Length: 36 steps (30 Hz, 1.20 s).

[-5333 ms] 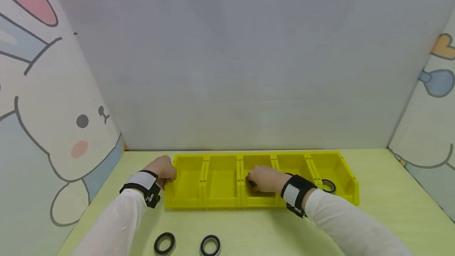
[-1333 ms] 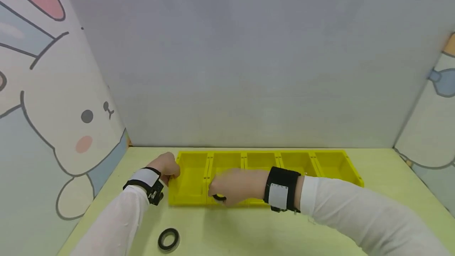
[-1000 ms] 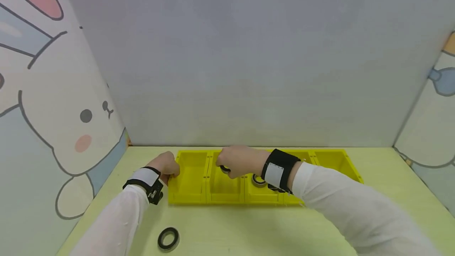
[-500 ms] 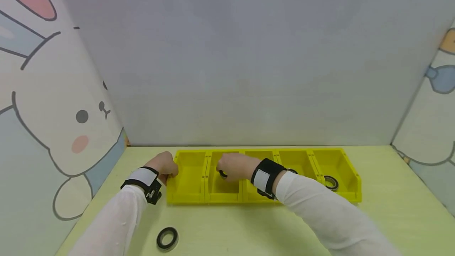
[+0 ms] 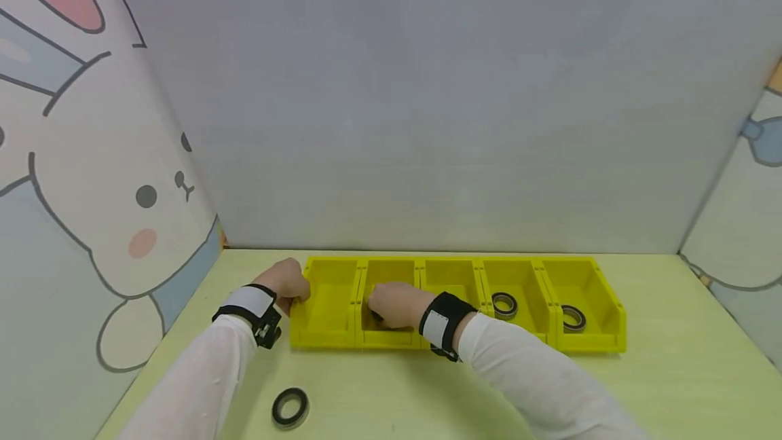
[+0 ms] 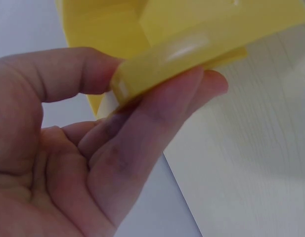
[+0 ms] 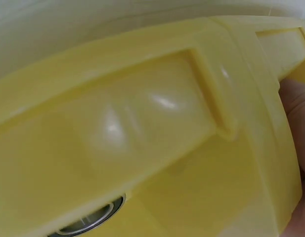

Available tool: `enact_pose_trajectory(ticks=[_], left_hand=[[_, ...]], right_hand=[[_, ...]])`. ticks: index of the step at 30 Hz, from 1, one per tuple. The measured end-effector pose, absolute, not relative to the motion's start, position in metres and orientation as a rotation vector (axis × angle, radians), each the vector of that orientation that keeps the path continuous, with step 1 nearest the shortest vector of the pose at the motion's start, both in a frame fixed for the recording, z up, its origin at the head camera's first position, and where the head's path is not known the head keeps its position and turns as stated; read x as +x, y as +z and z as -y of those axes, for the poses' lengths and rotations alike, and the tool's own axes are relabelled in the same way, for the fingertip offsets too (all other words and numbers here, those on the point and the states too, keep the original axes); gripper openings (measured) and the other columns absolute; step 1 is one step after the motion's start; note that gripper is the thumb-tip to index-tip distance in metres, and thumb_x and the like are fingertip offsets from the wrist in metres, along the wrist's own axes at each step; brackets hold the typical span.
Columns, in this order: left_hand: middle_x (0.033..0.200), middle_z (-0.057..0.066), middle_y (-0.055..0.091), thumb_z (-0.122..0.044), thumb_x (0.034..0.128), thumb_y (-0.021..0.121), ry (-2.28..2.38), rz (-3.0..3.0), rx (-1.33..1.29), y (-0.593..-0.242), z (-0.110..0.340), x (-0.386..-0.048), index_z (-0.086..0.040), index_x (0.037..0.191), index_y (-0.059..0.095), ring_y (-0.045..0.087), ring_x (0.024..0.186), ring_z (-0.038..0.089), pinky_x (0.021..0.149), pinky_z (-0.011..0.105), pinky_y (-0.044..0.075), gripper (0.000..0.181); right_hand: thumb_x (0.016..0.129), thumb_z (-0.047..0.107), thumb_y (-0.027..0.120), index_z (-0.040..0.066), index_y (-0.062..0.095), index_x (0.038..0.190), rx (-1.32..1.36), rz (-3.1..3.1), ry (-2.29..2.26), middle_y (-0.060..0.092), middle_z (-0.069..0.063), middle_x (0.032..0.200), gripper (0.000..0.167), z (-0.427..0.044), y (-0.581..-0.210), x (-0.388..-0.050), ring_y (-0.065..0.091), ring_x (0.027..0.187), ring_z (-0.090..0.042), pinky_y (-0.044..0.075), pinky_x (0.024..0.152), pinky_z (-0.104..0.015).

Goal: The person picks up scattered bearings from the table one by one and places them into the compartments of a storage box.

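Note:
A row of yellow parts bins [image 5: 326,339] stands joined side by side on the table. My left hand [image 5: 286,284] grips the outer left wall of the row; in the left wrist view, thumb and fingers pinch its rim. My right hand [image 5: 398,305] reaches down inside the second bin from the left. Its curled fingers hold a black-sealed ball bearing [image 5: 376,316], mostly hidden beneath them. Another bearing [image 7: 116,206] shows partly behind a bin's front wall in the right wrist view. Single bearings lie in the fourth bin [image 5: 504,305] and the fifth bin [image 5: 573,318].
One loose bearing [image 5: 290,408] lies on the pale table [image 5: 366,392] in front of the leftmost bin. A grey back wall [image 5: 427,121] rises behind the bins. Printed side panels [image 5: 91,236] close off the left and right.
Earlier the right hand was in the third bin and two bearings lay on the table. One was taken from the table, carried over the second bin and lowered in. The left hand keeps its grip.

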<state>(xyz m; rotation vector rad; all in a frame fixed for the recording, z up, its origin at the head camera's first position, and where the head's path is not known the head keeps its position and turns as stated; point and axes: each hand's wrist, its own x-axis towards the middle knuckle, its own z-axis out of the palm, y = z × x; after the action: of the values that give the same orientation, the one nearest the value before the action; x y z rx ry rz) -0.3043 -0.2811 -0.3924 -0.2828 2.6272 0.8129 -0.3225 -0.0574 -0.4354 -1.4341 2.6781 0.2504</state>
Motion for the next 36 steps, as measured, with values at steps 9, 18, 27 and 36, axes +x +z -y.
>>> enact_pose_trajectory(ticks=[9, 18, 27, 36], left_hand=[[0.075, 0.014, 0.060, 0.002, 0.0759, 0.056, 0.776, -2.653, -0.280, -0.396, 0.283, -0.305, 0.006, 0.084, 0.055, 0.062, 0.055, 0.020, 0.057, 0.033, 0.059, 0.009], [0.079, 0.015, 0.060, 0.002, 0.0766, 0.055, 0.790, -2.629, -0.271, -0.394, 0.285, -0.302, 0.006, 0.087, 0.053, 0.067, 0.060, 0.024, 0.057, 0.034, 0.059, 0.011], [0.083, 0.015, 0.064, 0.002, 0.0806, 0.057, 0.727, -2.591, -0.213, -0.388, 0.287, -0.303, 0.007, 0.093, 0.055, 0.068, 0.061, 0.022, 0.063, 0.035, 0.059, 0.014], [0.080, 0.016, 0.066, 0.004, 0.0839, 0.055, 0.736, -2.547, -0.211, -0.381, 0.281, -0.304, 0.009, 0.096, 0.057, 0.069, 0.067, 0.025, 0.066, 0.035, 0.059, 0.014]], right_hand=[[0.087, 0.016, 0.066, 0.013, 0.062, 0.079, -1.443, -2.684, 0.183, 0.055, 0.004, 0.068, 0.010, 0.057, -0.441, -0.326, 0.045, 0.056, -0.007, 0.037, 0.052, -0.017], [0.087, 0.018, 0.067, 0.013, 0.066, 0.097, -1.424, -2.691, 0.232, 0.064, 0.002, 0.083, 0.012, 0.054, -0.441, -0.323, 0.050, 0.063, -0.006, 0.040, 0.054, -0.016], [0.084, 0.043, 0.067, 0.019, 0.033, 0.146, -1.538, -2.813, 0.379, 0.039, -0.007, 0.147, 0.075, 0.047, -0.392, -0.298, 0.039, 0.134, -0.024, 0.040, 0.106, -0.039], [0.087, 0.071, 0.033, 0.042, 0.001, 0.149, -1.866, -2.634, 0.198, -0.008, 0.003, 0.158, 0.076, 0.070, -0.399, -0.244, -0.008, 0.145, -0.026, 0.015, 0.112, -0.060]])
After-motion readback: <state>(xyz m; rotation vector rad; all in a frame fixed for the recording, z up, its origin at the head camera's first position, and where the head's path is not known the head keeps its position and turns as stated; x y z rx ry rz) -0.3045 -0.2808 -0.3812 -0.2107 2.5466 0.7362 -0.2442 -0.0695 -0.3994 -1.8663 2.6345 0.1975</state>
